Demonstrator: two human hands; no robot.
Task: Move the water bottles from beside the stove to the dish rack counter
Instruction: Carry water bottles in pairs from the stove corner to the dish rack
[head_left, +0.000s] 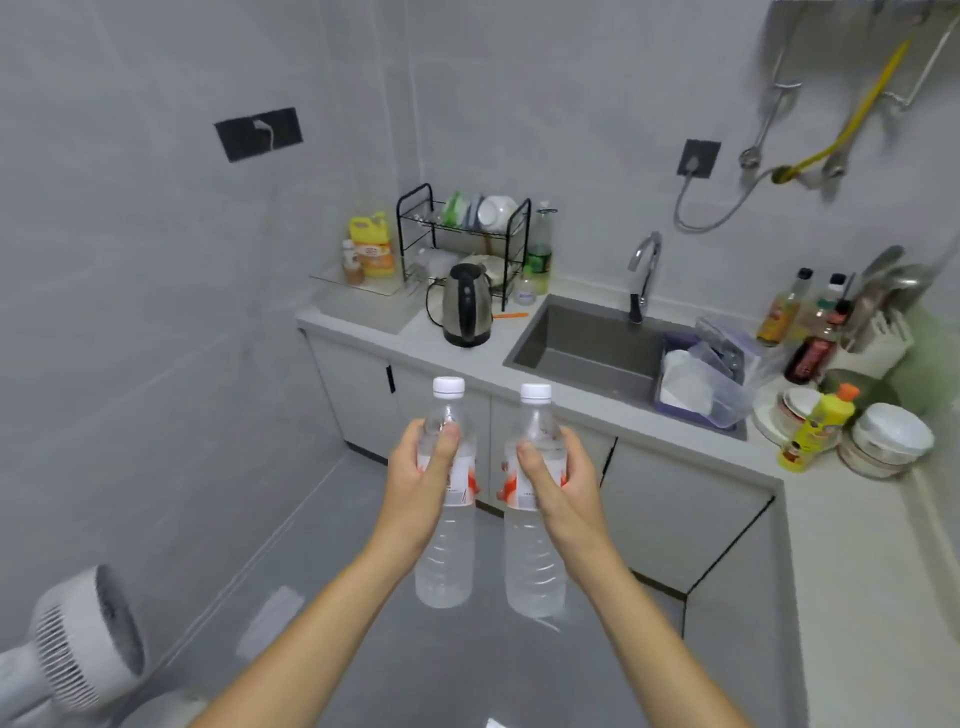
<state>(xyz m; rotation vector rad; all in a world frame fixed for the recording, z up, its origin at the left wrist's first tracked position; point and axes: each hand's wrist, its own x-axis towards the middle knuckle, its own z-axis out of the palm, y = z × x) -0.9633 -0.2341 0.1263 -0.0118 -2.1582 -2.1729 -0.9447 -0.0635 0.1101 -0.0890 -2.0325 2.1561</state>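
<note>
I hold two clear water bottles upright in front of me, over the floor. My left hand (421, 470) grips the left bottle (445, 551) around its red-and-white label. My right hand (553, 478) grips the right bottle (535, 561) the same way. Both have white caps. The black wire dish rack (462, 228), with bowls in it, stands on the grey counter (363, 306) in the far corner, well beyond the bottles. No stove is in view.
A steel kettle (466, 306) stands in front of the rack, yellow detergent jugs (370, 244) to its left. A sink (587, 340) with a tap lies to the right, then sauce bottles, stacked bowls (883, 441) and a yellow bottle (815, 431). A white fan (78, 654) sits at the lower left.
</note>
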